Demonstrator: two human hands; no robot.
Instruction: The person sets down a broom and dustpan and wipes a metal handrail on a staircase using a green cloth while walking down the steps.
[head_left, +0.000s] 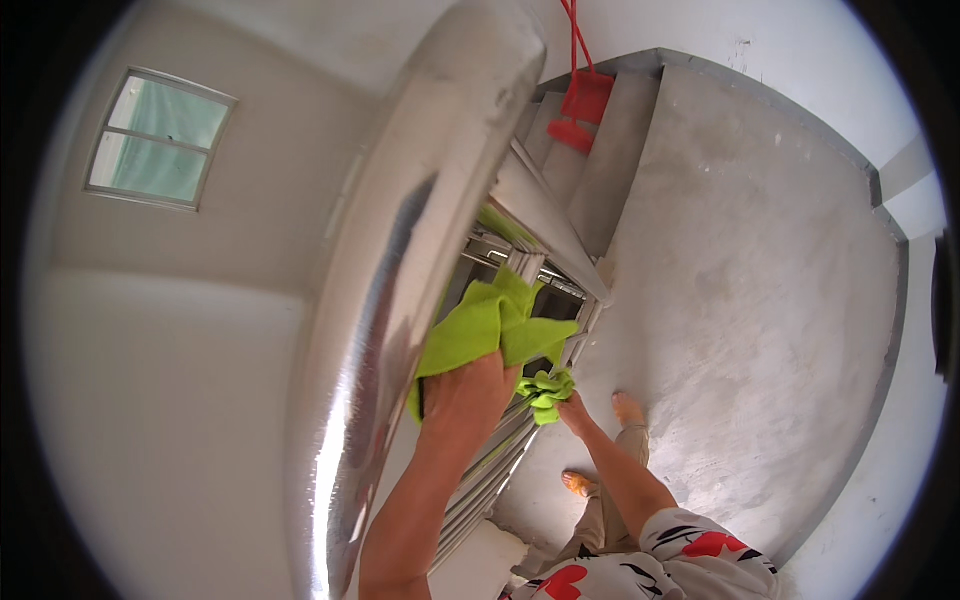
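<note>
A lime-green cloth (469, 330) spreads over my left hand (469, 386), which grips it just beneath the thick, shiny metal handrail (375, 300). The fingers of that hand are hidden by the fabric. Lower down, my right hand (574, 414) is closed on a bunched green cloth (547, 394) against the railing's metal bars (480, 487). Whether the two green pieces are separate cloths cannot be told. The upper cloth has loose corners that hang out over the bars.
Concrete steps (619, 157) rise beyond the railing's corner, and a red dustpan (589, 97) and red broom (571, 136) stand on them. A grey concrete landing (750, 262) stretches right to the white wall. At left, a window (161, 139) is set in the wall.
</note>
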